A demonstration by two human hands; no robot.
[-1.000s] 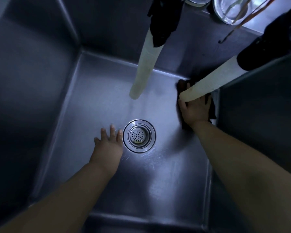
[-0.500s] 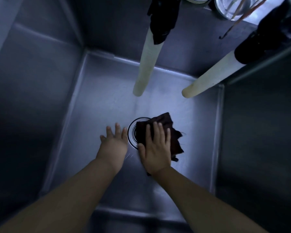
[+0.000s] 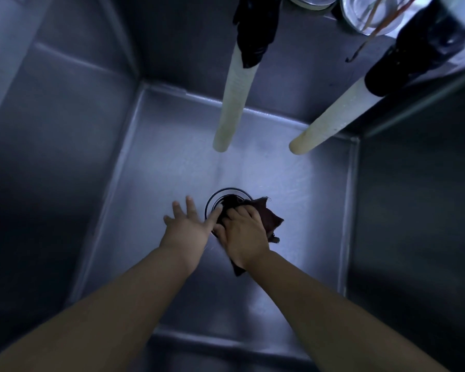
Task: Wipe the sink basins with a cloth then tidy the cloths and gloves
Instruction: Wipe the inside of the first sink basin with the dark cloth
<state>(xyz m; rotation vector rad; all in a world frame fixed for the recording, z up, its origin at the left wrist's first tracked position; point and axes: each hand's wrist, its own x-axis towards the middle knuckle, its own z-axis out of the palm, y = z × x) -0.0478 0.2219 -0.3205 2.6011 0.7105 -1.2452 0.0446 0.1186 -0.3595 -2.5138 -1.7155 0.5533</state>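
Note:
I look down into a deep steel sink basin. A dark cloth lies bunched over the round drain in the middle of the floor. My right hand grips the cloth with curled fingers and presses it onto the drain. My left hand lies flat on the basin floor just left of the drain, fingers spread, its forefinger touching the drain rim.
Two pale hoses hang into the basin from dark taps at the back. Metal bowls sit on the ledge at the top right. Steep steel walls close in on every side.
My right hand swept the cloth from the back right corner to the drain, and its fingers have now curled into the cloth. My left hand edged right against the drain rim.

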